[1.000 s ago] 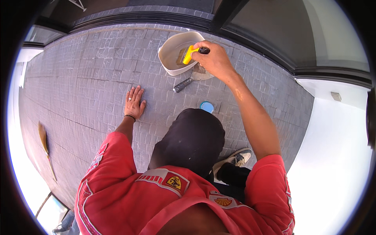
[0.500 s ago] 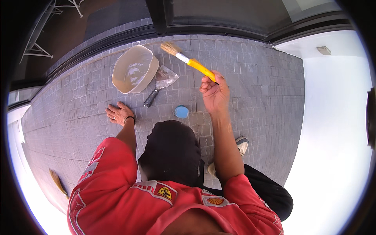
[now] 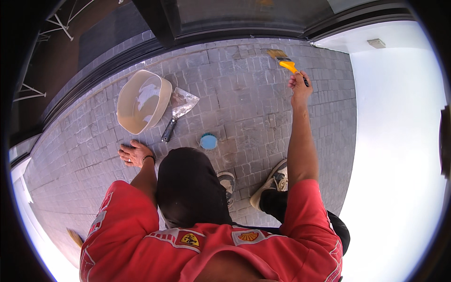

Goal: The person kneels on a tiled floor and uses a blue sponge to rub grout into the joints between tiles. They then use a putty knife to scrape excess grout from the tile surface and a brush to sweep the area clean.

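My right hand (image 3: 299,88) is closed round the handle of a paintbrush (image 3: 287,65) with a yellow and black grip, reached out far to the right. Its pale bristles meet or hover just over the grey block paving (image 3: 244,108); I cannot tell which. My left hand (image 3: 135,153) lies flat on the paving with fingers spread, holding nothing. Just beyond it stands a cream plastic tub (image 3: 163,101) with some whitish wet-looking matter inside. A wide scraper (image 3: 184,102) with a smeared blade and dark handle lies at the tub's right.
A round blue lid-like disc (image 3: 208,141) lies on the paving ahead of my knee. Dark-framed glass panels (image 3: 244,19) line the far edge, and a white wall (image 3: 394,141) runs along the right. Broom-like bristles (image 3: 74,236) show at the lower left.
My right hand has carried the paintbrush outward to the right and lowered it toward the paving. The whole view has shifted a little; my left hand stays planted.
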